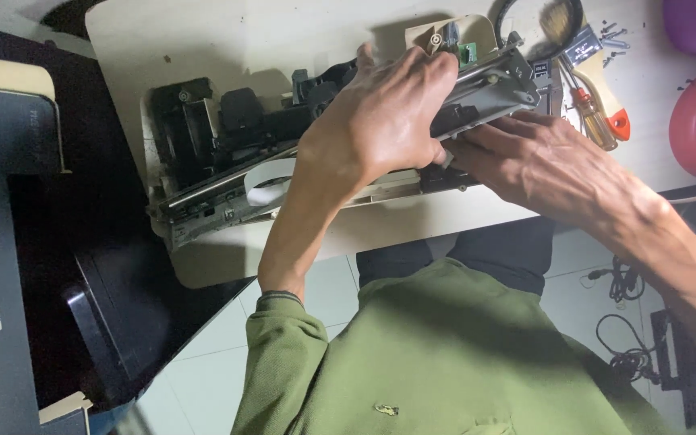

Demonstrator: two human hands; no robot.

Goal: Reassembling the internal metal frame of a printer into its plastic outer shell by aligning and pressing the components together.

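Cream table: left hand palm-down gripping printer mechanism; right hand flat, clasping its right end.

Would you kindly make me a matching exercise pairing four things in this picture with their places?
Things:
1. left hand
2. right hand
3. brush
4. black printer

Places:
A. on the floor beside the table, at the left of the picture
B. on top of the opened printer mechanism
C. on the table, beyond the mechanism's right end
D. against the mechanism's near side, at its right end

Pairs: 1-B, 2-D, 3-C, 4-A
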